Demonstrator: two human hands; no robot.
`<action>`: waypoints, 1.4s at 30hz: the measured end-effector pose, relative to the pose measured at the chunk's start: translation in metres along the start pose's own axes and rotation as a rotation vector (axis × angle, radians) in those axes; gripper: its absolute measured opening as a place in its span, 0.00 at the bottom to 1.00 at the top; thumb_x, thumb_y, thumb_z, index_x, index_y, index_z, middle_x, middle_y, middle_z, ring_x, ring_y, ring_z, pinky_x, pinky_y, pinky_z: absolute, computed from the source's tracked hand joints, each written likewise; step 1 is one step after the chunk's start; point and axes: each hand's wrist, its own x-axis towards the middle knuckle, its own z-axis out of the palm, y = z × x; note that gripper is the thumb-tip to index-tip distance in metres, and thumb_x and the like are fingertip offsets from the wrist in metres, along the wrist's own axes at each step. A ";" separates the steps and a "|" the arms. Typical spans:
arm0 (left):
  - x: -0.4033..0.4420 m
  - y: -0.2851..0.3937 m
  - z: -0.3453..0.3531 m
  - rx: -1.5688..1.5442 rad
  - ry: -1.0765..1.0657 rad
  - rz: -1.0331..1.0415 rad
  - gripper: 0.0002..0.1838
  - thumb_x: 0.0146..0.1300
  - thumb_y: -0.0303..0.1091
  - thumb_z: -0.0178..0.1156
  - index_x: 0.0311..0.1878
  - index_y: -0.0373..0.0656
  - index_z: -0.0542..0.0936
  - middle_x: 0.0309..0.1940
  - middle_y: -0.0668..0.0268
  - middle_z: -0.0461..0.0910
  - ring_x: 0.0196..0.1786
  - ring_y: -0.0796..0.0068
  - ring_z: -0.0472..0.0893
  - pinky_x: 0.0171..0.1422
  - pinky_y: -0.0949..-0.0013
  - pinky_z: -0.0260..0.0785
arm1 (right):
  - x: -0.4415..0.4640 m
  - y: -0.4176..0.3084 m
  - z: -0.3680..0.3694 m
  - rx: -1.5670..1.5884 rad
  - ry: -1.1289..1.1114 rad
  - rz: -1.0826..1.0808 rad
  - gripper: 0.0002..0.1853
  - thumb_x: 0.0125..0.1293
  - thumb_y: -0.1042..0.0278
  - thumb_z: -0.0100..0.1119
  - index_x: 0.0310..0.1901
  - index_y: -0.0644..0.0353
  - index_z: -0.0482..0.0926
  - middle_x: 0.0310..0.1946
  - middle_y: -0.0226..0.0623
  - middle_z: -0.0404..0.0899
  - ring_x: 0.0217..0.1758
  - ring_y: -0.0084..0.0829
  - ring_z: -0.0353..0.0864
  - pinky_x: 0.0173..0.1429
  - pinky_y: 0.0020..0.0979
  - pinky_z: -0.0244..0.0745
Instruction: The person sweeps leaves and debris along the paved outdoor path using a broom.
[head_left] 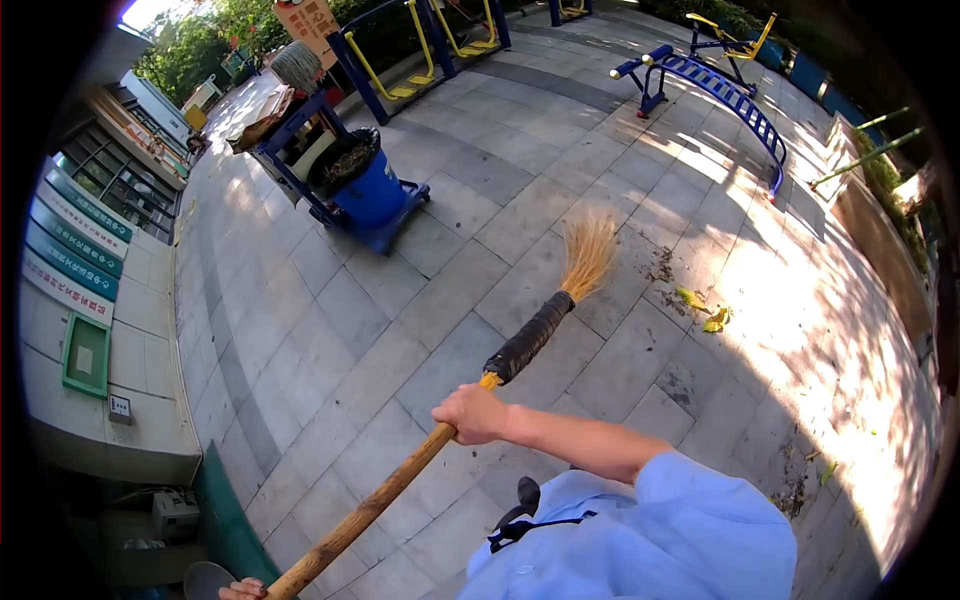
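Observation:
My right hand point(472, 414) is wrapped round the wooden handle of a broom point(372, 505), just below its black-wrapped neck. The broom's straw head point(588, 255) points away from me, over the grey paving. At the bottom left edge my left hand point(243, 589) closes on the lower part of the handle, only its fingers in view. Dry leaf bits point(660, 266) and yellow-green leaves point(716, 319) lie on the paving to the right of the bristles. More debris point(790, 495) is scattered at the lower right.
A blue bin point(370, 195) filled with debris stands on a wheeled cart at the upper left. Blue and yellow exercise equipment point(715, 88) is at the back. Signs point(75, 240) hang on the left wall point(150, 345). A low wall point(870, 240) borders the right.

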 end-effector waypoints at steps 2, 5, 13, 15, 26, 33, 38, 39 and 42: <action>-0.023 -0.018 0.026 0.081 0.050 0.038 0.10 0.62 0.33 0.52 0.26 0.38 0.71 0.21 0.56 0.74 0.23 0.61 0.75 0.29 0.60 0.71 | 0.005 0.040 0.003 0.017 -0.094 -0.009 0.06 0.44 0.69 0.59 0.26 0.55 0.73 0.23 0.38 0.78 0.32 0.45 0.79 0.37 0.45 0.72; -0.042 -0.062 0.062 0.236 -0.045 -0.093 0.12 0.66 0.31 0.47 0.24 0.42 0.64 0.22 0.65 0.66 0.27 0.74 0.69 0.37 0.69 0.67 | -0.016 0.092 -0.009 0.002 -0.157 0.120 0.06 0.44 0.70 0.59 0.26 0.55 0.74 0.24 0.39 0.78 0.34 0.46 0.79 0.38 0.45 0.73; -0.030 -0.121 0.206 0.044 -0.418 -0.199 0.11 0.63 0.27 0.46 0.23 0.40 0.65 0.18 0.59 0.69 0.21 0.68 0.73 0.31 0.64 0.71 | -0.155 0.118 -0.042 0.037 0.082 0.446 0.06 0.44 0.70 0.60 0.25 0.54 0.72 0.24 0.39 0.77 0.34 0.45 0.78 0.36 0.44 0.70; -0.029 -0.124 0.227 -0.003 -0.458 -0.209 0.11 0.63 0.26 0.46 0.23 0.40 0.65 0.18 0.59 0.69 0.20 0.67 0.73 0.31 0.63 0.72 | -0.182 0.110 -0.056 0.024 0.183 0.494 0.06 0.44 0.70 0.60 0.25 0.54 0.72 0.23 0.38 0.77 0.33 0.45 0.78 0.36 0.43 0.69; -0.111 -0.215 0.290 -0.276 -0.662 -0.775 0.11 0.62 0.26 0.52 0.23 0.39 0.67 0.20 0.56 0.74 0.23 0.62 0.77 0.35 0.58 0.75 | -0.345 0.082 -0.093 -0.275 0.370 0.929 0.10 0.47 0.66 0.64 0.20 0.55 0.71 0.18 0.41 0.74 0.27 0.48 0.77 0.30 0.45 0.69; -0.033 -0.214 0.285 -0.420 -0.646 -0.617 0.12 0.62 0.29 0.49 0.22 0.41 0.67 0.18 0.58 0.72 0.22 0.63 0.77 0.34 0.60 0.75 | -0.278 0.055 -0.152 -0.379 0.438 0.825 0.09 0.47 0.66 0.62 0.18 0.54 0.71 0.16 0.39 0.73 0.22 0.45 0.75 0.27 0.41 0.66; 0.029 -0.249 0.264 -0.408 -0.551 -0.523 0.13 0.64 0.30 0.47 0.21 0.42 0.66 0.17 0.60 0.71 0.21 0.66 0.76 0.32 0.62 0.75 | -0.202 0.079 -0.160 -0.230 0.360 0.692 0.04 0.43 0.68 0.57 0.19 0.54 0.72 0.17 0.38 0.73 0.22 0.45 0.74 0.27 0.41 0.66; 0.041 -0.259 0.263 -0.397 -0.510 -0.527 0.13 0.64 0.30 0.46 0.21 0.43 0.66 0.17 0.61 0.70 0.21 0.66 0.76 0.32 0.62 0.75 | -0.188 0.088 -0.160 -0.213 0.341 0.683 0.05 0.43 0.68 0.58 0.19 0.54 0.72 0.17 0.38 0.73 0.22 0.45 0.74 0.27 0.41 0.66; 0.071 -0.303 0.263 -0.364 -0.449 -0.530 0.14 0.65 0.31 0.45 0.21 0.43 0.65 0.16 0.62 0.69 0.19 0.67 0.75 0.30 0.63 0.74 | -0.148 0.119 -0.165 -0.199 0.279 0.664 0.05 0.43 0.69 0.58 0.19 0.55 0.72 0.17 0.39 0.74 0.23 0.46 0.75 0.26 0.42 0.66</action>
